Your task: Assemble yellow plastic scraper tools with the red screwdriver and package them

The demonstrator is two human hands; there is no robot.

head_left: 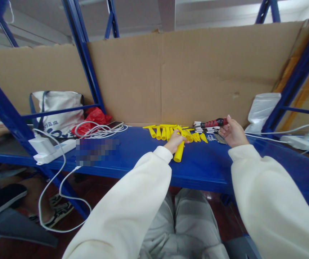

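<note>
Here, hands [174, 141] on yellow tube [179, 152], near shelf edge [197, 180].

Glossy yellow plastic tubes [170, 132], painted blue metal shelf [143, 151], matt brown cardboard [184, 72], cloth tote bag [58, 111]

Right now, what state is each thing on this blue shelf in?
Left hand: closed around a yellow plastic handle.
Right hand: gripping a red and black screwdriver.
Loose yellow handles: lying in a row.
White power strip: plugs inserted.
White tote bag: upright, against cardboard.
</note>
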